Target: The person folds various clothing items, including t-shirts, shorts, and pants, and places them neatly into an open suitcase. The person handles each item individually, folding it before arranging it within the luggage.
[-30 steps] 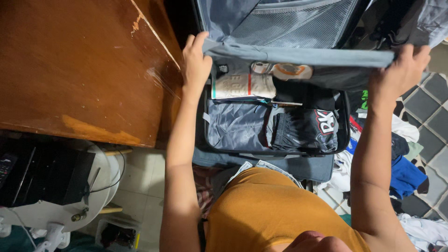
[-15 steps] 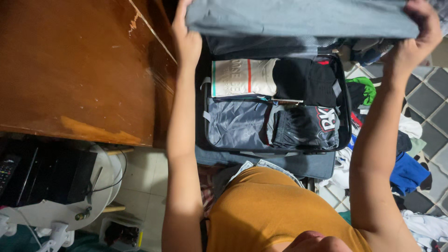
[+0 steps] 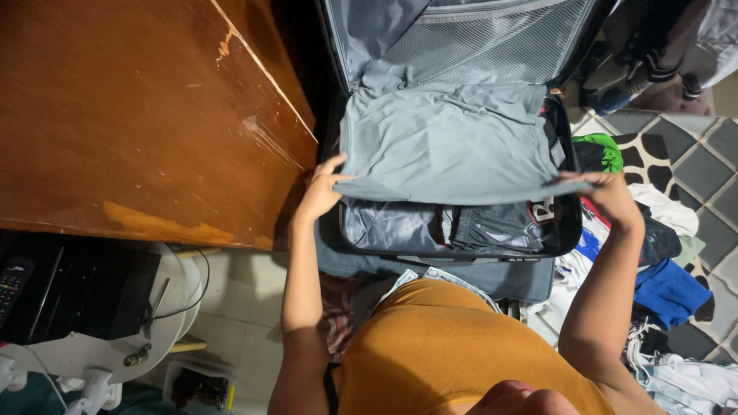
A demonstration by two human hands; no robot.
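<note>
Grey garment point(image 3: 450, 142) now spread inside the open suitcase point(image 3: 573, 230). Half a second ago it was held up high, stretched between both hands above the case; now it has come down flat over the packed contents. The white printed shirt and the black clothes that showed at the far end are covered. My reading: the lay-in is nearly finished, only the near edge not yet let go.

Left hand point(image 3: 319, 192) pinches the near-left corner of the grey garment, thumb on top, fingers under. Right hand point(image 3: 611, 192) clamps the near-right edge the same way, fabric drawn taut between the two.

The cloth: soft grey knit, lightly creased, bunched a little at the far-left corner by the mesh lid pocket point(image 3: 484, 42). It covers most of the case; the near strip stays bare, showing a shiny grey packing pouch point(image 3: 388, 227) and a dark folded garment point(image 3: 492, 227) beside it.

Around: worn wooden table point(image 3: 131, 115) touching the case on the left; loose pile of clothes point(image 3: 661, 269) on the tiled floor point(image 3: 711, 165) to the right.
</note>
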